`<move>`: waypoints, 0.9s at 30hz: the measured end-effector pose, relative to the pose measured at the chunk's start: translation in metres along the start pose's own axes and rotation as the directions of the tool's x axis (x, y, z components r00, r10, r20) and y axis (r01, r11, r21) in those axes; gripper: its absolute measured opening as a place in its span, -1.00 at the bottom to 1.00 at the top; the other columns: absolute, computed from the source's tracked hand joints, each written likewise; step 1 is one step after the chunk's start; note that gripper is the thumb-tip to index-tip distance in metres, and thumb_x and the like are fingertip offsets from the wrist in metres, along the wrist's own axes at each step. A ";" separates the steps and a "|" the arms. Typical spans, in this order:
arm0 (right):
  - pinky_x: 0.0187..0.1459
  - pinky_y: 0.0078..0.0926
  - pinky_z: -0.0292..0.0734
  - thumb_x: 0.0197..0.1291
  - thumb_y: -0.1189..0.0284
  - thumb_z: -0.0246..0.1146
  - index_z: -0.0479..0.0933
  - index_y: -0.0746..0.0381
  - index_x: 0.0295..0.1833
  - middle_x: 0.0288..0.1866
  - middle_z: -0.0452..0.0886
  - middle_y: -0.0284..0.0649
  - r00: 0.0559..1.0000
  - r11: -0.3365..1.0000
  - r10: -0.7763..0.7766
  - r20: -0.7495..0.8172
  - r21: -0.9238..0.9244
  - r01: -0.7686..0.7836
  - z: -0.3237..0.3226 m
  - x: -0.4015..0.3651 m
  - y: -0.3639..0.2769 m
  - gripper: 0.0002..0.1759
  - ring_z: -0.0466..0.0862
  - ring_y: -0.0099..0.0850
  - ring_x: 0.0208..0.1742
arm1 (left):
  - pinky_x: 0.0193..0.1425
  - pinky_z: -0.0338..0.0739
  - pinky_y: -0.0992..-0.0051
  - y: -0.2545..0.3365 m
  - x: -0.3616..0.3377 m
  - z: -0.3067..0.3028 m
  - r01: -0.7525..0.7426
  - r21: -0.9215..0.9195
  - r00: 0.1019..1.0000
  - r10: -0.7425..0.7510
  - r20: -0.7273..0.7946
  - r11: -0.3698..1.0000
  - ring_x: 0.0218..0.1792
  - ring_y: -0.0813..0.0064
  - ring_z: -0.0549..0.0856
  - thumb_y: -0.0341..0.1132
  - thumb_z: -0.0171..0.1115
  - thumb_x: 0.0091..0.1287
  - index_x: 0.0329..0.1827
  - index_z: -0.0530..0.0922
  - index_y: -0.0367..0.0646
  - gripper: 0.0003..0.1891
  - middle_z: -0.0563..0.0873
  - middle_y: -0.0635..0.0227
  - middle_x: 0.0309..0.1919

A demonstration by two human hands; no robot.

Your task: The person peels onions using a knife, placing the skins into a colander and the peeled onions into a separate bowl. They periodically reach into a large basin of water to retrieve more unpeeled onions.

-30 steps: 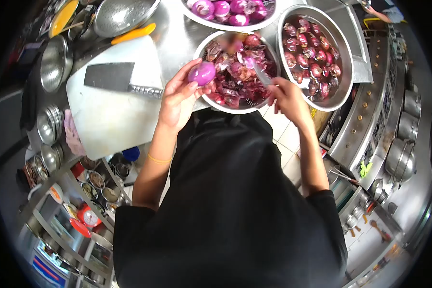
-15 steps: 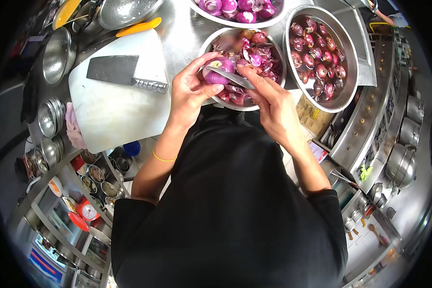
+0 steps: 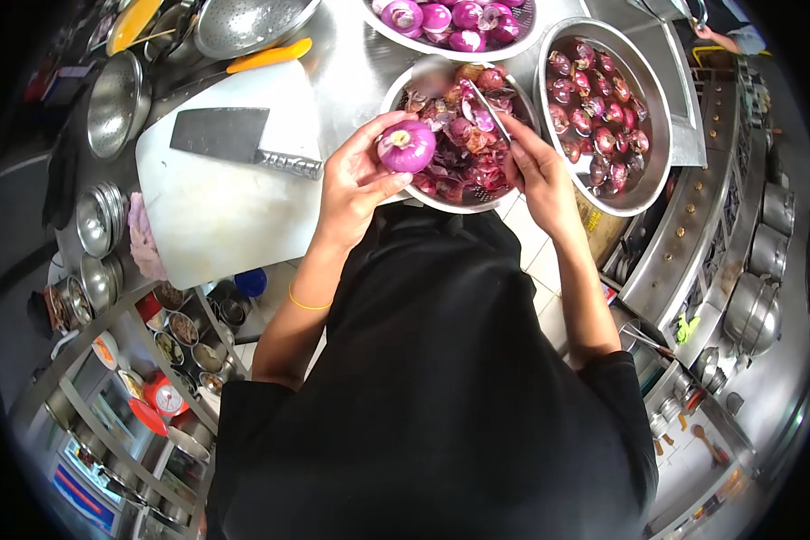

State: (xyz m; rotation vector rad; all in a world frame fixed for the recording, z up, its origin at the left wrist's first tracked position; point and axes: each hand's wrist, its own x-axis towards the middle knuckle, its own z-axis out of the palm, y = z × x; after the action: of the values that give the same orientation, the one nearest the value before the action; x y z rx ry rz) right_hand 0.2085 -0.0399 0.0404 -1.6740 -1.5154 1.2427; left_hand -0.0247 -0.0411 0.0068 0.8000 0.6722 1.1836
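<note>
My left hand (image 3: 355, 175) is closed around a shiny purple red onion (image 3: 407, 147), its pale root end facing up. A small knife (image 3: 489, 112) is gripped in my right hand (image 3: 542, 171), its blade pointing up and left, apart from the onion. Both hands are over the near side of a metal colander (image 3: 529, 110) that holds loose onion skins (image 3: 477, 166). A bit of purple peel seems to lie at the blade's tip.
Peeled onions fill a colander (image 3: 533, 38) at the back. On the right, a metal basin (image 3: 664, 144) holds unpeeled onions in liquid. A cleaver (image 3: 220, 131) lies on the white cutting board (image 3: 216, 225) at left. Farther right, a person's hand (image 3: 704, 32) shows.
My right hand has moved right with the knife, and the blade has come away from the onion and swung upward. My left hand still holds the onion, now in fuller view.
</note>
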 end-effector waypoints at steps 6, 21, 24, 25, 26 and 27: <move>-0.33 -0.11 0.49 0.19 0.60 0.10 0.24 0.13 0.41 -0.51 0.59 0.11 0.987 0.883 0.162 0.019 -0.449 -0.136 -0.010 -0.026 0.040 -0.37 0.66 0.01 -0.42 | 0.24 0.46 0.49 -0.013 0.012 -0.009 -0.042 0.152 0.999 0.041 0.011 0.987 0.07 0.47 0.55 -0.54 0.31 0.17 0.27 0.39 -0.31 -0.45 0.44 0.25 0.13; -0.15 -0.13 0.53 0.07 0.60 0.20 0.50 0.13 0.19 -0.31 0.60 0.03 0.996 0.798 0.022 -0.083 -0.599 -0.068 -0.043 -0.057 0.063 -0.50 0.66 -0.07 -0.19 | -0.12 0.54 0.63 -0.027 0.204 0.021 -0.342 0.574 0.935 0.327 0.133 0.744 -0.17 0.65 0.58 -0.77 0.27 -0.01 -0.25 0.42 -0.28 -0.68 0.57 0.25 0.11; -0.13 -0.22 0.55 0.05 0.60 0.26 0.49 0.13 0.21 -0.21 0.65 0.01 0.997 0.960 -0.052 -0.059 -0.278 0.034 -0.076 -0.066 0.054 -0.47 0.67 -0.07 -0.15 | 0.02 0.56 0.55 -0.036 0.257 0.031 -0.309 0.698 0.943 0.301 0.139 0.646 -0.03 0.42 0.67 -0.72 0.31 -0.01 -0.20 0.43 -0.23 -0.65 0.61 0.22 0.14; -0.13 -0.22 0.55 0.05 0.60 0.26 0.49 0.13 0.21 -0.21 0.65 0.01 0.997 0.962 -0.048 -0.065 -0.272 0.029 -0.093 -0.070 0.048 -0.47 0.67 -0.07 -0.15 | 0.21 0.49 0.39 -0.038 0.271 0.034 -0.291 0.833 0.942 0.295 0.162 0.471 0.15 0.21 0.60 -0.61 0.35 0.02 -0.11 0.50 -0.21 -0.65 0.54 0.15 0.22; -0.12 -0.25 0.54 0.08 0.59 0.26 0.48 0.12 0.23 -0.17 0.65 0.01 0.989 0.965 -0.069 -0.131 -0.262 0.033 -0.111 -0.074 0.044 -0.47 0.67 -0.08 -0.13 | 0.29 0.42 0.34 -0.044 0.278 0.035 -0.338 0.897 0.909 0.347 0.232 0.286 0.21 0.15 0.54 -0.55 0.35 0.04 -0.04 0.53 -0.17 -0.62 0.50 0.12 0.26; -0.12 -0.28 0.54 0.10 0.57 0.26 0.47 0.10 0.24 -0.12 0.65 0.01 0.977 0.967 -0.089 -0.196 -0.252 0.037 -0.130 -0.078 0.043 -0.47 0.68 -0.08 -0.12 | 0.36 0.35 0.30 -0.042 0.273 0.052 -0.369 0.925 0.870 0.384 0.310 0.089 0.27 0.09 0.48 -0.49 0.35 0.06 0.03 0.56 -0.13 -0.59 0.46 0.09 0.30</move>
State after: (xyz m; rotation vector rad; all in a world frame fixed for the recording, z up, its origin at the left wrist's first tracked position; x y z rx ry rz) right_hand 0.3493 -0.1012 0.0777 -1.8317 -1.6318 0.8435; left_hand 0.1078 0.2063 -0.0108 2.2303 1.3397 1.1033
